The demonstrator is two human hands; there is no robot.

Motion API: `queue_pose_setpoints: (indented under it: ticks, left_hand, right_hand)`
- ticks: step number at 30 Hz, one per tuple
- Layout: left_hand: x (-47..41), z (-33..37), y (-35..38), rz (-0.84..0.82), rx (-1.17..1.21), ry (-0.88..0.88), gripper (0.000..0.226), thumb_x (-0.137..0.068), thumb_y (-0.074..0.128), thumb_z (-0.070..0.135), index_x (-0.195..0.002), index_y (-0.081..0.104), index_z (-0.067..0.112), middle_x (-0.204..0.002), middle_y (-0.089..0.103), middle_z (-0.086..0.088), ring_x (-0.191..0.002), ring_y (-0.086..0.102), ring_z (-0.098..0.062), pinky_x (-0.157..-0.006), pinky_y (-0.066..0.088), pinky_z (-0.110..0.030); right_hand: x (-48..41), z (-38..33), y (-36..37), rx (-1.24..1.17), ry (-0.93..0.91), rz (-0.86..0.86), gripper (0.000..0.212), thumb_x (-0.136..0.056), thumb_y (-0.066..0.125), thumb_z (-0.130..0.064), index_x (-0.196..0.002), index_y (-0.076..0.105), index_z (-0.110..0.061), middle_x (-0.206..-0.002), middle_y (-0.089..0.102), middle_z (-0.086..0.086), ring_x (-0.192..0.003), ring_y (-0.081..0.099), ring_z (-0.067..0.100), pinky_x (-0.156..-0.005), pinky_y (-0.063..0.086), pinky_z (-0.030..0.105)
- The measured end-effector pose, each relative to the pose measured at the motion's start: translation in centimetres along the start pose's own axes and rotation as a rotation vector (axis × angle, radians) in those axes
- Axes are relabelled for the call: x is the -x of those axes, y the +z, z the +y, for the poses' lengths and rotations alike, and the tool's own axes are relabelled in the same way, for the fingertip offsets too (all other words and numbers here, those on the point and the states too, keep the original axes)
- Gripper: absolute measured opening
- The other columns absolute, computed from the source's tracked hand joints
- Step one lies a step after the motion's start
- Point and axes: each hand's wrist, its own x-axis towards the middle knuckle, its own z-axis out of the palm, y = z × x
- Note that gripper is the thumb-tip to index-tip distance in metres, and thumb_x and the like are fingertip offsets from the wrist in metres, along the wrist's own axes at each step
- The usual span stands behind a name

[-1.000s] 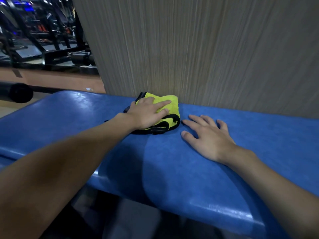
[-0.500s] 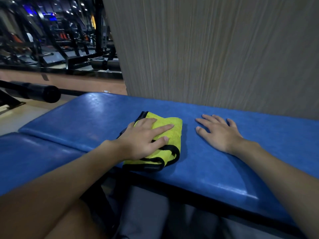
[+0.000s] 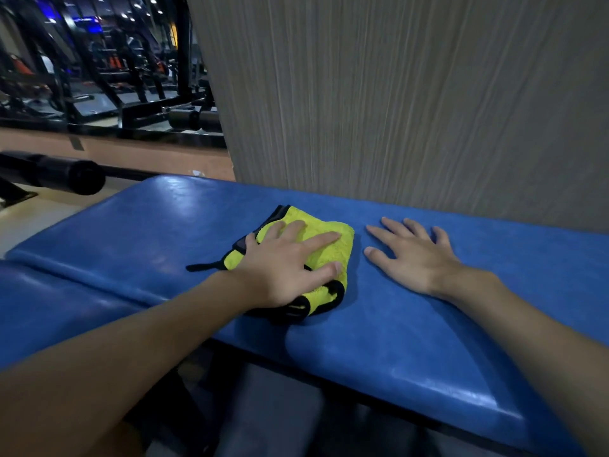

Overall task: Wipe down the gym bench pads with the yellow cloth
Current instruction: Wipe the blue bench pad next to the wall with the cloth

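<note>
A person's left hand (image 3: 283, 268) presses flat on a folded yellow cloth (image 3: 342, 252) with black trim, fingers straight and spread across the fabric, thumb stretched along its near side. The cloth lies on the long blue bench pad (image 3: 395, 341), about midway between the pad's near and far edges and towards its left end, with a black loop trailing out to the left. Just to the right of the cloth, and clear of it, the right hand (image 3: 412, 258) rests palm down on the bare vinyl, its fingers apart and pointing towards the grey wood-grain wall panel (image 3: 395, 110) that rises behind the pad. A second blue pad (image 3: 49, 301) adjoins the first at lower left. Beyond it, a black foam roller (image 3: 66, 173) juts over the floor, and dark gym machines (image 3: 115, 77) fill the dim background at upper left
</note>
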Motion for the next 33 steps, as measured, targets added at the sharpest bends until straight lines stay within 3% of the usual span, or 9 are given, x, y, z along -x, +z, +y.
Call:
queue_pose_setpoints:
  ticks: [3,7,12,15,19,23,28,33]
  left_hand:
    - [-3.3,-0.2,-0.3,-0.004,0.013,0.032,0.083,-0.067,0.009,0.088,-0.146,0.015,0.064,-0.163,0.018,0.004,-0.151,0.008,-0.022,-0.114,0.012,-0.065]
    - [-8.8,-0.6,-0.1,0.032,-0.010,0.048,0.060,-0.091,0.030,0.077,-0.148,0.019,0.062,-0.162,0.020,0.001,-0.150,0.012,-0.025,-0.113,0.016,-0.065]
    - [-14.2,0.0,-0.6,0.015,0.016,-0.009,0.071,-0.077,0.025,0.083,-0.145,0.022,0.064,-0.160,0.024,0.001,-0.147,0.019,-0.030,-0.111,0.019,-0.067]
    - [-14.8,0.2,-0.5,0.040,0.002,-0.013,0.060,-0.088,0.030,0.080,-0.146,0.022,0.063,-0.158,0.024,-0.001,-0.146,0.019,-0.031,-0.111,0.018,-0.066]
    - [-13.0,0.1,-0.4,0.032,-0.004,-0.018,0.059,-0.091,0.028,0.078,-0.147,0.019,0.063,-0.163,0.019,-0.002,-0.149,0.014,-0.029,-0.114,0.014,-0.066]
    - [-9.3,-0.2,-0.2,0.003,-0.006,0.014,0.070,-0.081,0.021,0.083,-0.147,0.016,0.063,-0.165,0.015,-0.003,-0.152,0.006,-0.024,-0.115,0.010,-0.067]
    - [-3.2,-1.1,-0.2,-0.007,-0.002,0.055,0.057,-0.093,0.028,0.075,-0.147,0.014,0.064,-0.165,0.012,0.000,-0.153,0.000,-0.019,-0.116,0.008,-0.066]
    - [3.1,-1.8,-0.3,-0.009,0.007,0.063,0.076,-0.071,0.009,0.088,-0.144,0.008,0.069,-0.163,0.014,0.002,-0.152,0.000,-0.015,-0.116,0.010,-0.065]
  right_hand:
    - [-0.1,0.3,0.2,-0.012,-0.010,0.017,0.064,-0.094,0.019,-0.068,-0.154,0.016,-0.046,-0.166,0.006,-0.014,-0.152,-0.001,0.017,-0.119,-0.004,0.055]
    - [-0.2,0.4,0.5,-0.011,-0.023,0.033,0.064,-0.094,0.019,-0.068,-0.154,0.016,-0.046,-0.165,0.006,-0.014,-0.152,-0.002,0.017,-0.119,-0.004,0.056]
    - [-0.2,0.5,0.6,-0.035,-0.022,0.050,0.065,-0.093,0.020,-0.068,-0.153,0.018,-0.045,-0.165,0.007,-0.016,-0.152,-0.002,0.015,-0.119,-0.005,0.053]
    - [-0.1,0.6,0.5,-0.052,-0.025,0.054,0.065,-0.093,0.021,-0.069,-0.153,0.020,-0.045,-0.164,0.008,-0.017,-0.152,-0.002,0.014,-0.120,-0.005,0.052]
    - [0.0,0.7,0.5,-0.074,-0.029,0.061,0.063,-0.093,0.022,-0.069,-0.152,0.021,-0.048,-0.164,0.010,-0.018,-0.152,-0.001,0.013,-0.120,-0.005,0.051]
    - [0.1,0.7,0.6,-0.077,-0.025,0.068,0.063,-0.093,0.022,-0.070,-0.151,0.022,-0.048,-0.164,0.012,-0.018,-0.152,0.001,0.013,-0.120,-0.004,0.051]
    - [0.1,0.6,0.4,-0.089,-0.013,0.064,0.063,-0.093,0.025,-0.070,-0.151,0.026,-0.047,-0.164,0.013,-0.017,-0.152,0.003,0.014,-0.120,-0.002,0.051]
    - [0.6,0.3,0.0,-0.095,-0.008,0.056,0.062,-0.095,0.029,-0.067,-0.152,0.029,-0.043,-0.164,0.015,-0.015,-0.152,0.005,0.015,-0.120,-0.001,0.051]
